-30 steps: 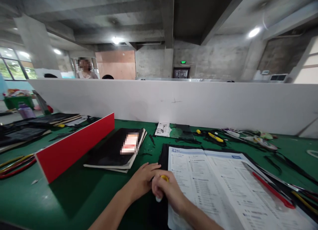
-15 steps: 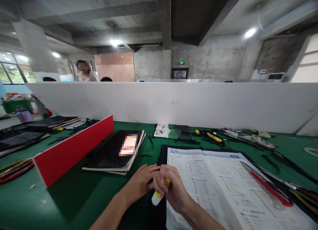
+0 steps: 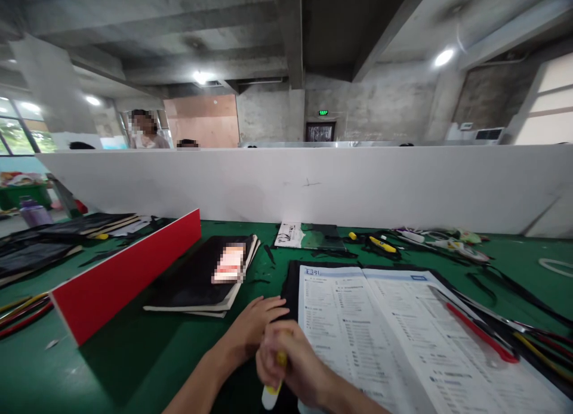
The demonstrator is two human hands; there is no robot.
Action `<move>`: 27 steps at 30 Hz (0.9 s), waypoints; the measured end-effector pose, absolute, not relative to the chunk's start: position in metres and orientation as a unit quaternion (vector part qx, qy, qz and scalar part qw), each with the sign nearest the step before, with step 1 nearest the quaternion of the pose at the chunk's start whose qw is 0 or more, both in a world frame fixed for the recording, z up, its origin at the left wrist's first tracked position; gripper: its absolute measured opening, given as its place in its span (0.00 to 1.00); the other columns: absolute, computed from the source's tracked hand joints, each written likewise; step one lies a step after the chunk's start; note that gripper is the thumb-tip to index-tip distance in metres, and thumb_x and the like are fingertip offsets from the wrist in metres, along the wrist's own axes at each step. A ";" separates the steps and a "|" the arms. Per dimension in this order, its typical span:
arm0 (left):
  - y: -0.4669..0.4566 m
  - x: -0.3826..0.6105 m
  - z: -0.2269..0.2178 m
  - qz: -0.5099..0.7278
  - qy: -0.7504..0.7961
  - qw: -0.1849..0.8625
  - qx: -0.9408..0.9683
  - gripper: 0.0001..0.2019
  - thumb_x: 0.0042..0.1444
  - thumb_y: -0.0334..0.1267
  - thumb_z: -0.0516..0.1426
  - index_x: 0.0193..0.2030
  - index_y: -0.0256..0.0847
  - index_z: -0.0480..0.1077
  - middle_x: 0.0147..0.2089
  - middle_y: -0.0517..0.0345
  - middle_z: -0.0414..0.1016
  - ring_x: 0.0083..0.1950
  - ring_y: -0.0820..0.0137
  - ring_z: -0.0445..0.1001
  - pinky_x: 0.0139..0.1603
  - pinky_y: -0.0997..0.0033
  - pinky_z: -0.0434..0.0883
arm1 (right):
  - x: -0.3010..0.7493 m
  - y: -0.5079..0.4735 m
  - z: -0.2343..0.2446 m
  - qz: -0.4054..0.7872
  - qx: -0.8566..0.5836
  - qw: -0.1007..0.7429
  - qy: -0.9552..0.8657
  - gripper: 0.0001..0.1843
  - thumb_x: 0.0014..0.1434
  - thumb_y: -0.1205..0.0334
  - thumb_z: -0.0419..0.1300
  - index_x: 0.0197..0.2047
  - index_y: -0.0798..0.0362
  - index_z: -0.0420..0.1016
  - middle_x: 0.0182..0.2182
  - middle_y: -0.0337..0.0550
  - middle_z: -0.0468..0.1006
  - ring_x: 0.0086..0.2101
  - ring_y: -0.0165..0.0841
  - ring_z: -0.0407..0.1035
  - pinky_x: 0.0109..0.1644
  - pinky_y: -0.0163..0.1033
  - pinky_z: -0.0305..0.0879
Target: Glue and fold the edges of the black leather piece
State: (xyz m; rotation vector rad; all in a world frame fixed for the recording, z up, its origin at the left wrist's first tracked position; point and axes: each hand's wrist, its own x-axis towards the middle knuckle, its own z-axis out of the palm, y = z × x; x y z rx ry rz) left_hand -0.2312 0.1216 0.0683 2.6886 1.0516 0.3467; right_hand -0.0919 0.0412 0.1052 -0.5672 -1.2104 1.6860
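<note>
One glue stick [image 3: 270, 395], yellow with a white end, sits at six o'clock, gripped in the closed right hand [image 3: 290, 366]. At its eleven o'clock one left hand [image 3: 250, 330] lies flat, holding nothing. One open booklet [image 3: 380, 324] lies at three o'clock.

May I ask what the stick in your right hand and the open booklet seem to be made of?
The stick in the right hand looks like smooth plastic, yellow and white, though blurred. The open booklet looks like thin matte printed paper.
</note>
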 end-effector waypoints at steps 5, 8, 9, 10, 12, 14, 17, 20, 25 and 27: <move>0.114 -0.232 0.071 0.135 0.370 0.122 0.911 0.23 0.57 0.34 0.55 0.60 0.52 0.62 0.63 0.58 0.64 0.64 0.63 0.61 0.66 0.53 0.54 | -0.079 0.061 0.106 0.635 -0.236 0.564 -0.472 0.13 0.50 0.57 0.50 0.18 0.50 0.58 0.11 0.30 0.55 0.16 0.26 0.54 0.23 0.35 0.50; 0.112 -0.234 0.075 0.133 0.368 0.129 0.911 0.25 0.56 0.36 0.58 0.61 0.49 0.62 0.64 0.55 0.63 0.65 0.61 0.60 0.66 0.52 0.54 | -0.083 0.062 0.100 0.617 -0.279 0.524 -0.516 0.10 0.46 0.64 0.52 0.16 0.53 0.63 0.12 0.33 0.61 0.16 0.25 0.54 0.22 0.35 0.47; 0.112 -0.235 0.076 0.130 0.362 0.132 0.914 0.25 0.55 0.37 0.58 0.61 0.49 0.62 0.64 0.55 0.63 0.65 0.61 0.60 0.66 0.52 0.53 | -0.085 0.060 0.098 0.613 -0.292 0.507 -0.530 0.09 0.45 0.67 0.52 0.16 0.54 0.64 0.12 0.34 0.62 0.16 0.24 0.55 0.22 0.34 0.47; 0.112 -0.236 0.078 0.126 0.355 0.135 0.917 0.26 0.54 0.37 0.59 0.60 0.49 0.63 0.64 0.56 0.63 0.65 0.61 0.59 0.67 0.52 0.52 | -0.087 0.057 0.098 0.612 -0.301 0.491 -0.543 0.08 0.45 0.68 0.52 0.17 0.54 0.65 0.13 0.33 0.63 0.17 0.24 0.55 0.22 0.33 0.47; 0.113 -0.238 0.082 0.118 0.338 0.140 0.923 0.26 0.52 0.38 0.60 0.60 0.49 0.63 0.64 0.57 0.62 0.65 0.62 0.59 0.67 0.54 0.51 | -0.091 0.051 0.097 0.615 -0.308 0.461 -0.561 0.07 0.44 0.70 0.53 0.18 0.54 0.66 0.14 0.32 0.63 0.18 0.23 0.55 0.22 0.32 0.46; 0.115 -0.238 0.084 0.113 0.329 0.142 0.927 0.27 0.52 0.38 0.60 0.60 0.48 0.63 0.65 0.57 0.62 0.66 0.62 0.58 0.67 0.55 0.50 | -0.093 0.046 0.097 0.633 -0.301 0.438 -0.564 0.05 0.44 0.70 0.53 0.19 0.54 0.66 0.15 0.33 0.66 0.18 0.23 0.56 0.22 0.31 0.47; 0.118 -0.236 0.082 0.109 0.336 0.137 0.926 0.26 0.53 0.37 0.58 0.60 0.48 0.63 0.65 0.55 0.61 0.65 0.62 0.59 0.67 0.54 0.51 | -0.095 0.044 0.098 0.679 -0.264 0.414 -0.546 0.04 0.42 0.66 0.53 0.18 0.53 0.65 0.15 0.34 0.67 0.17 0.24 0.57 0.21 0.31 0.50; 0.122 -0.235 0.073 0.112 0.347 0.128 0.922 0.24 0.55 0.34 0.56 0.59 0.48 0.64 0.64 0.56 0.63 0.65 0.62 0.60 0.66 0.52 0.52 | -0.090 0.049 0.103 0.710 -0.215 0.433 -0.512 0.09 0.42 0.61 0.52 0.15 0.51 0.59 0.10 0.31 0.58 0.13 0.24 0.53 0.18 0.33 0.49; 0.119 -0.234 0.067 0.132 0.364 0.121 0.914 0.27 0.55 0.31 0.55 0.62 0.53 0.60 0.64 0.59 0.63 0.65 0.64 0.60 0.66 0.52 0.53 | -0.073 0.063 0.108 0.651 -0.243 0.542 -0.473 0.10 0.47 0.59 0.51 0.18 0.51 0.59 0.11 0.29 0.57 0.15 0.24 0.54 0.22 0.33 0.50; 0.117 -0.235 0.069 0.133 0.366 0.123 0.913 0.27 0.55 0.30 0.55 0.62 0.51 0.60 0.64 0.57 0.63 0.65 0.64 0.60 0.66 0.51 0.54 | -0.071 0.064 0.104 0.633 -0.280 0.524 -0.496 0.07 0.44 0.65 0.52 0.17 0.52 0.63 0.12 0.31 0.62 0.16 0.24 0.55 0.21 0.32 0.48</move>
